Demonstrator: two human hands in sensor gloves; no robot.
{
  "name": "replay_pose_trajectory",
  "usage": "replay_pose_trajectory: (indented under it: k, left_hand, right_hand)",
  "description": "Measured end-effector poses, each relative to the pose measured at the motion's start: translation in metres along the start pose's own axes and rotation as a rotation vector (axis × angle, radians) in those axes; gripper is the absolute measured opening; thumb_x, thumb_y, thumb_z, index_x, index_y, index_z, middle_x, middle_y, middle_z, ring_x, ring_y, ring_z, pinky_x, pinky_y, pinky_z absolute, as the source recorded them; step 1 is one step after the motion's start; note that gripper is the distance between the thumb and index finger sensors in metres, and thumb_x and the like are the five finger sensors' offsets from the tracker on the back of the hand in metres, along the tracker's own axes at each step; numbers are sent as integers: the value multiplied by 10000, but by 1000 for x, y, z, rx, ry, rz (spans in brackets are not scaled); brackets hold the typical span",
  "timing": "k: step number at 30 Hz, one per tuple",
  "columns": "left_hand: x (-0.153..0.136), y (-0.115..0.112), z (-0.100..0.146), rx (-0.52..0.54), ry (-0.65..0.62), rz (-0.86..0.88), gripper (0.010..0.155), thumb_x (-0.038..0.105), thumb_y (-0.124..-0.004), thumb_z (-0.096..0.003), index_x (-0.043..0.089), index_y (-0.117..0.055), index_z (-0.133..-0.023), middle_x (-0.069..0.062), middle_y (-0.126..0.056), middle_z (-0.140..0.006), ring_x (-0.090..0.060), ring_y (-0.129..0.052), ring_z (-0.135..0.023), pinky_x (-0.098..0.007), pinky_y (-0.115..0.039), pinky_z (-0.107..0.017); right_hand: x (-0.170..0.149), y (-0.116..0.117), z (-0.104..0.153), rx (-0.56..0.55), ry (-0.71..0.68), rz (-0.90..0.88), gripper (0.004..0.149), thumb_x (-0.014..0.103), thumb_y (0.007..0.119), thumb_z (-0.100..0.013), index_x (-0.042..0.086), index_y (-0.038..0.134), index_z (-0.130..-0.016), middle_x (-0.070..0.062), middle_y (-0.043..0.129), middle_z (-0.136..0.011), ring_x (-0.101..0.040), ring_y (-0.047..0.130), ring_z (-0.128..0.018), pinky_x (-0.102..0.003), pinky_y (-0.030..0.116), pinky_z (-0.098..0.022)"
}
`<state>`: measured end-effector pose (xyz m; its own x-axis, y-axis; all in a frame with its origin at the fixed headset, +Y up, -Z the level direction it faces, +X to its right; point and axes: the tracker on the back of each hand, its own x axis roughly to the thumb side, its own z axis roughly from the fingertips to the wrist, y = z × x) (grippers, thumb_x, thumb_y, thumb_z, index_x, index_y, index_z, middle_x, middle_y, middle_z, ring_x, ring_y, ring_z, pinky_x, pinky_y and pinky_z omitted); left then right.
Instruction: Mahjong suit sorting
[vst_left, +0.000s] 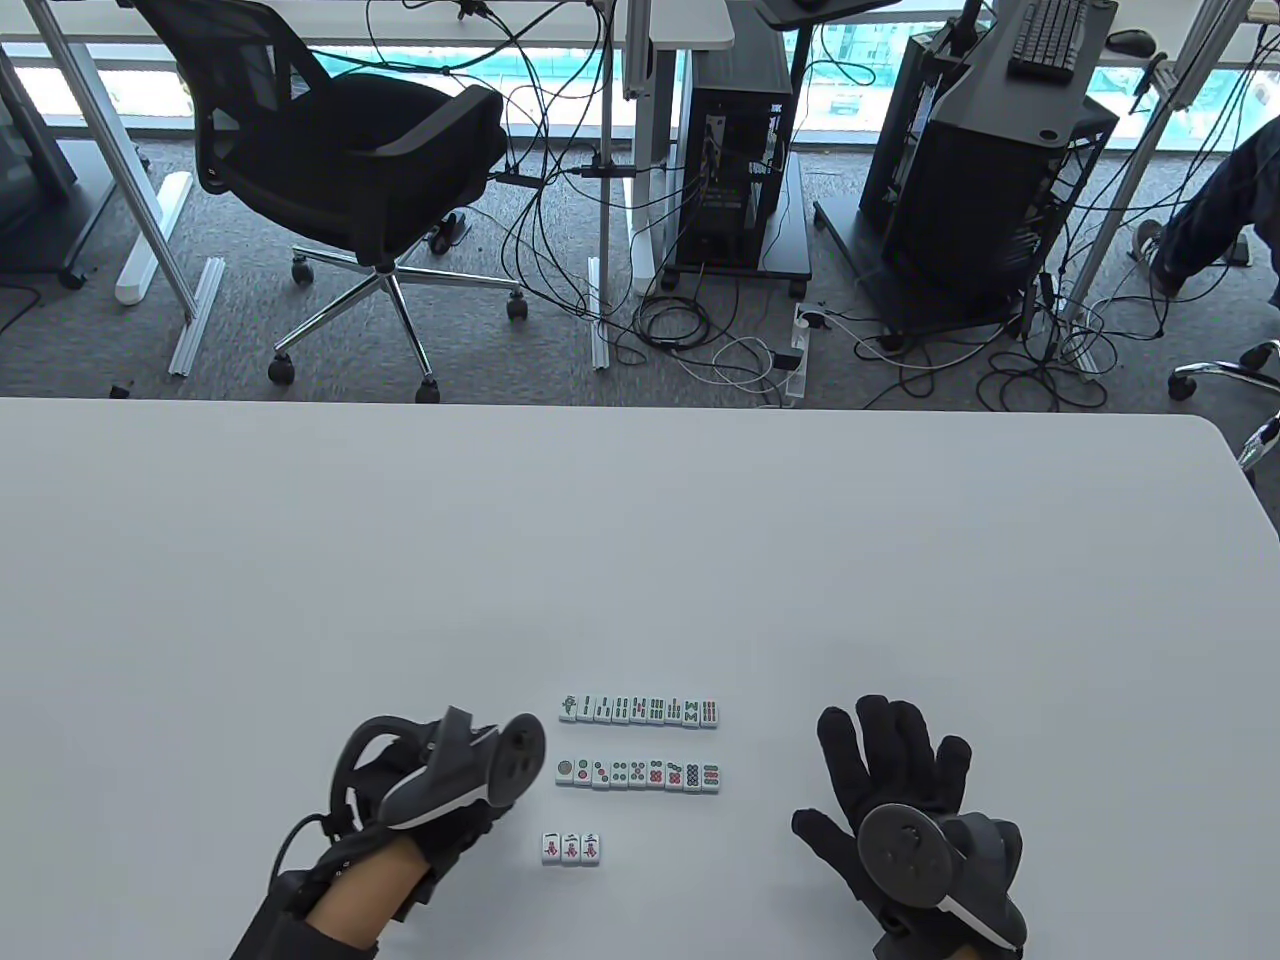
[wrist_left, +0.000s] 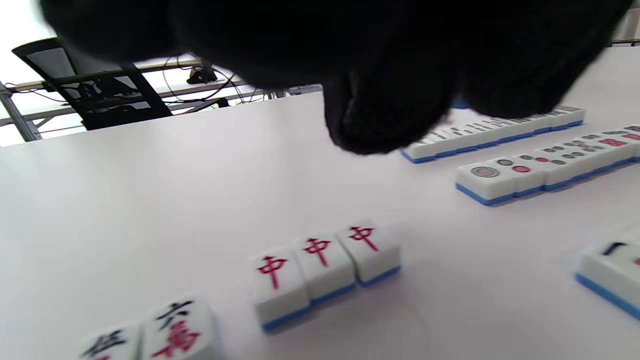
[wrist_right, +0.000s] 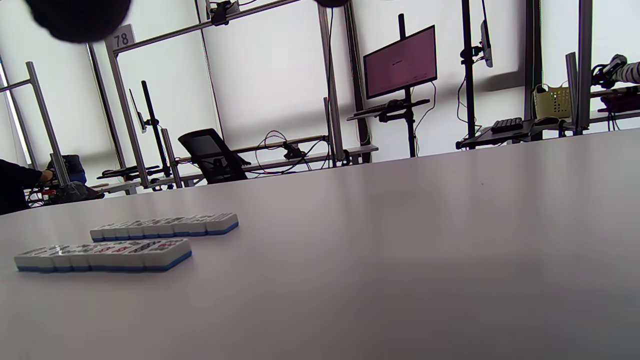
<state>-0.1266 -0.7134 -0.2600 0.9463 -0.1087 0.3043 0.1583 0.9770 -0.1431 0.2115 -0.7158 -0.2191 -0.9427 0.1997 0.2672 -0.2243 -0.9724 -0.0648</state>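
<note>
Character tiles (vst_left: 571, 848) at 6 o'clock of dots row (vst_left: 638, 774) | hard, smooth, light; pinch by long sides | left fingers hidden, cannot tell | right fingers (vst_left: 880, 745) spread flat on counter (vst_left: 300, 560)

White, blue-backed tiles (wrist_left: 325, 270) bear red characters; table (vst_left: 300, 560) white.
</note>
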Motion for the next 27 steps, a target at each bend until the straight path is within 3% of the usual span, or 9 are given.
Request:
replay_pose_trajectory:
  k: [6,10,22,27]
  left_hand:
    - [64,-8,-12,-66,-131,-62,626,545,-880,-275,154,-867,-763,142,-1015,-388,-60,-960,-87,-354,-877,-222]
    - [83,-17,-18,-123,-149,-124,627,544,-892,-263,159,-874,-757,144,-1016,-381,-58,-959,-81,-352,-878,-218]
    - [98,-32,-16,-83,-156,-265,617,560,-894,-248,177,-895,-732,157,-1012,-328,-50,-933,-34,-343,-872,-183]
    - [85,-25,-5,-63,-143,-257,657,582,-880,-248,206,-865,-787,145,-1016,-390,-61,-958,-89,-354,-874,-225]
  right_hand:
    - [0,1,0,1,-8,-8,835,629,603,-429,329,141,-1058,-126,140,-1153,-433,149,-1041,-752,216,-689]
    - [1,1,0,-1,-14,-17,835,628,604,-430,327,144,-1059,-126,143,-1154,-433,151,-1042,-751,217,-690]
    - [1,2,0,4,-19,-15,834,626,605,-430,326,148,-1060,-128,147,-1154,-435,155,-1041,-751,220,-690]
    - [1,2,0,15,-14,-14,835,627,605,-429,326,146,-1059,-128,147,-1153,-435,155,-1041,-751,221,-690]
